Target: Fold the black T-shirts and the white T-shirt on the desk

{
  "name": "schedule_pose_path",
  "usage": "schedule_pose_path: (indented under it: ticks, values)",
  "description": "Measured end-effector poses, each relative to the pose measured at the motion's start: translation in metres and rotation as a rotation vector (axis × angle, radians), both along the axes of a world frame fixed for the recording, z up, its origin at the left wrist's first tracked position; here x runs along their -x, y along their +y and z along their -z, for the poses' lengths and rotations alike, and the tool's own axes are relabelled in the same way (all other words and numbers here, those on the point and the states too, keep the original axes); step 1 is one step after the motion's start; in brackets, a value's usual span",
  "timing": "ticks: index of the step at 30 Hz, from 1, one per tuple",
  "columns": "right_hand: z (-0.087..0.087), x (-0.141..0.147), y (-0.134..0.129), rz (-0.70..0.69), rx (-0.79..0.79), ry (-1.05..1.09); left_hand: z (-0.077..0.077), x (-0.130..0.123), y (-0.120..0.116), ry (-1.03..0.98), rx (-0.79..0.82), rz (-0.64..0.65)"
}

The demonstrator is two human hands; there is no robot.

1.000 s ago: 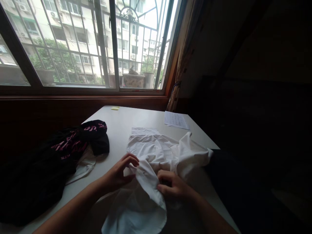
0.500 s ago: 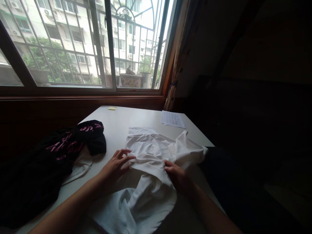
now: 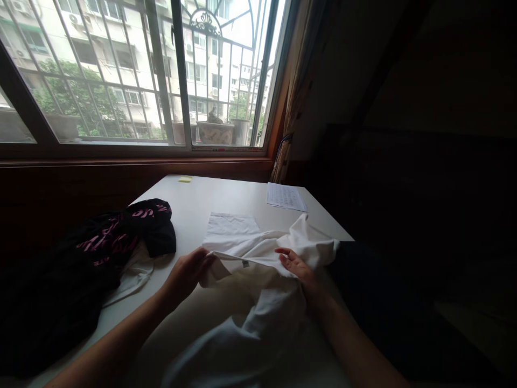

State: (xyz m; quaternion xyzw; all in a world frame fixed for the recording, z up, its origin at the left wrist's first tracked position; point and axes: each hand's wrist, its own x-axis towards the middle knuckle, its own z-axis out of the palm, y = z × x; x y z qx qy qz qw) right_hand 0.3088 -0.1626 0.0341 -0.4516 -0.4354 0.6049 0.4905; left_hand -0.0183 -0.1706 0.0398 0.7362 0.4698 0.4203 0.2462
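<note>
White cloth point(image 3: 278, 312) in the left hand's point(image 3: 195, 265) pinch, above the white table point(image 3: 226, 194).
From my end, I see its edge caught between left thumb and fingers and running across to the right hand point(image 3: 298, 267), whose fingers sit partly spread against it; I cannot tell whether they grip. Folds hang nearer me, below both hands. A black garment point(image 3: 86, 280) lies apart, leftward.

Table point(image 3: 226, 195): white garment point(image 3: 277, 312), black garment point(image 3: 100, 269), papers point(image 3: 286, 197), perhaps sticky notes point(image 3: 185, 179).

Bright barred window point(image 3: 182, 81) behind wht table point(image 3: 226, 195), curtain point(image 3: 293, 102) alongside, v. dark to R.
</note>
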Motion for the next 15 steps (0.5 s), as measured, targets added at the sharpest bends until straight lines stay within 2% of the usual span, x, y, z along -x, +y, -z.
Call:
schedule_pose_path:
  ticks: [4,8,10,13,15]
  values:
    - [0.002,-0.006,0.003,0.041,-0.059,-0.033,-0.011,-0.001,-0.007,-0.034,0.032,-0.023]
    - [0.007,-0.01,0.0,-0.015,-0.102,-0.124,-0.01,-0.002,-0.008,-0.048,0.058,-0.079]
    - [0.007,-0.012,-0.003,-0.113,-0.154,-0.205,-0.007,-0.002,-0.006,-0.051,0.066,-0.104]
    - [0.001,-0.014,-0.008,-0.354,-0.226,-0.285,-0.002,-0.001,-0.003,-0.05,0.089,-0.121]
    - [-0.005,-0.014,-0.011,-0.44,-0.291,-0.386,-0.002,0.0,-0.002,-0.052,0.114,-0.122]
